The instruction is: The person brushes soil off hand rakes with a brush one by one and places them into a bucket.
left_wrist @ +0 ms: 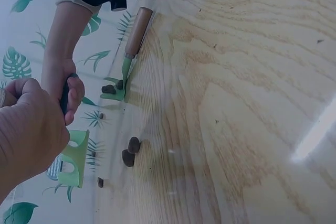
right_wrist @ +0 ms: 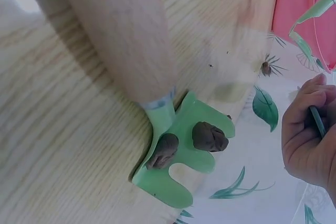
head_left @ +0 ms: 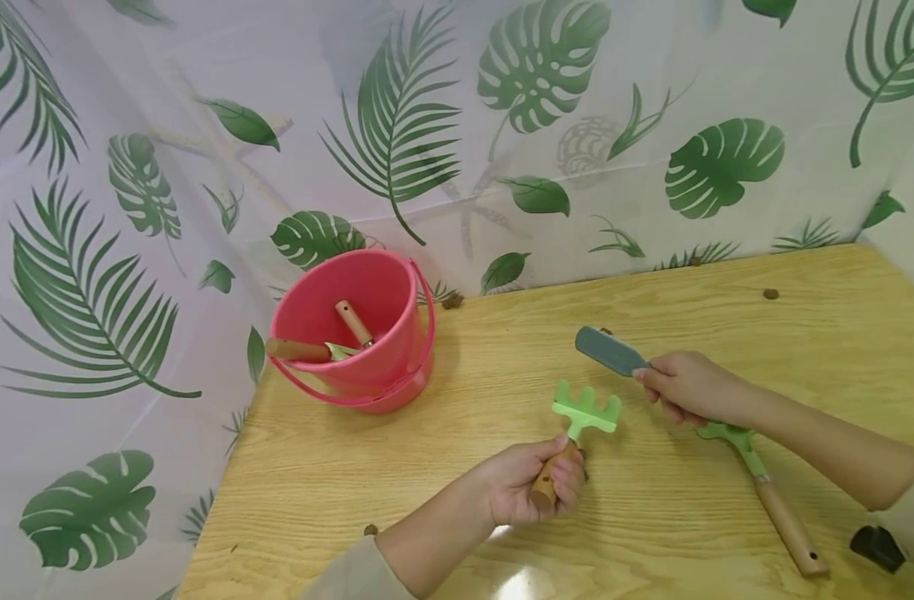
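My left hand (head_left: 527, 482) grips the wooden handle of a small green hand rake (head_left: 587, 410), its tines pointing up and away. In my right hand (head_left: 689, 387) is a flat grey paddle-shaped tool (head_left: 612, 351), pinched at its narrow end and pointing left; the fingers hide the rest. A second green rake (head_left: 782, 508) lies on the table below the right forearm. Two brown lumps (right_wrist: 210, 137) rest on its head in the right wrist view. The two hands are apart, and the left rake's head is just below the grey tool.
A pink bucket (head_left: 387, 373) stands at the back left, with wooden-handled tools (head_left: 301, 350) in it. Small brown lumps (left_wrist: 128, 157) are scattered over the wooden table (head_left: 501, 350). A leaf-patterned cloth (head_left: 457, 125) hangs behind and to the left.
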Demonstrator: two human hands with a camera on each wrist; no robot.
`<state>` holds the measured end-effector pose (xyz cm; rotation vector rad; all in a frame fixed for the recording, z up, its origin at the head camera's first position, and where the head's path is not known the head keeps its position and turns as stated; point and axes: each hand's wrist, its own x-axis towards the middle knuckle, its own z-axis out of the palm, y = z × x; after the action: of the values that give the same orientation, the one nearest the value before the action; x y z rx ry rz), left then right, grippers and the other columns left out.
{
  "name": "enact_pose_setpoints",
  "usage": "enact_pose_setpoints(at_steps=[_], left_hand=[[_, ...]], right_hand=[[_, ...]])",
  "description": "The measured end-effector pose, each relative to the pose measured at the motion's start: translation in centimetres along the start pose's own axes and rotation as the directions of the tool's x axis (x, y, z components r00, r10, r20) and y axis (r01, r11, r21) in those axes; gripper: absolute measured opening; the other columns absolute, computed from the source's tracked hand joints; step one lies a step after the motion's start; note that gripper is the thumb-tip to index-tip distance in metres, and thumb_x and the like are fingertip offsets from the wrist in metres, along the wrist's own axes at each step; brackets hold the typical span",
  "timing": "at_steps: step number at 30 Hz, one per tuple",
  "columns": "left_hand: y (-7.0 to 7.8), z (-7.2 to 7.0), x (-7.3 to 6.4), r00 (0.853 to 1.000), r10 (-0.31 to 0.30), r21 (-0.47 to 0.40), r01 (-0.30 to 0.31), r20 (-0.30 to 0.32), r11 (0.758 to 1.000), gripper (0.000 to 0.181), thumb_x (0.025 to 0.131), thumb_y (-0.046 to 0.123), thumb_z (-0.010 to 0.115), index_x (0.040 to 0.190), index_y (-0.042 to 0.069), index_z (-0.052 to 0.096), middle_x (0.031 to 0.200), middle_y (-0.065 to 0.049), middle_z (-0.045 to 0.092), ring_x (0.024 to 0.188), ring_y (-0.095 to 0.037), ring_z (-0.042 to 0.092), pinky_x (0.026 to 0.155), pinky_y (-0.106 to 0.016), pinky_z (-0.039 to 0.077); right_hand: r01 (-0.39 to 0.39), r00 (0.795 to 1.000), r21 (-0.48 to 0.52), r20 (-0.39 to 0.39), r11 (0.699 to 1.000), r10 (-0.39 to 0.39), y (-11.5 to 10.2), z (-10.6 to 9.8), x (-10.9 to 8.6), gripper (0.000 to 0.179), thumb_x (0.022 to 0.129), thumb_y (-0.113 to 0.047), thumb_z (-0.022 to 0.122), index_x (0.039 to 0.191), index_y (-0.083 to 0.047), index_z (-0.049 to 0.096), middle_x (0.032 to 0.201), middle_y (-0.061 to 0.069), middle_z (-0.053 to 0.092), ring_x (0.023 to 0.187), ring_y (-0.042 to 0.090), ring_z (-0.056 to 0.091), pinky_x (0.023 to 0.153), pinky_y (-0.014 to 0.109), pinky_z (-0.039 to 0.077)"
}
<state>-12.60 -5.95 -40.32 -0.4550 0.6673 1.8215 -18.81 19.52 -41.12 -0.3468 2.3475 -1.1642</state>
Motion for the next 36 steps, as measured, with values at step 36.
enact_pose_setpoints(at_steps=[36], left_hand=[[1.3,0.5,-0.3,0.999,0.034,0.029,-0.035,0.033,0.999,0.035,0.103,0.036,0.028,0.085,0.012,0.046,0.067,0.009,0.042,0.055,0.002,0.041,0.052,-0.008,0.038]], right_hand=[[-0.117,0.89,0.654,0.404,0.748,-0.213,-2.1,-1.5,-2.2,0.033,0.103,-0.027,0.037,0.084,-0.009,0.058,0.052,-0.009,0.048,0.038,0.0,0.039,0.038,0.02,0.024]])
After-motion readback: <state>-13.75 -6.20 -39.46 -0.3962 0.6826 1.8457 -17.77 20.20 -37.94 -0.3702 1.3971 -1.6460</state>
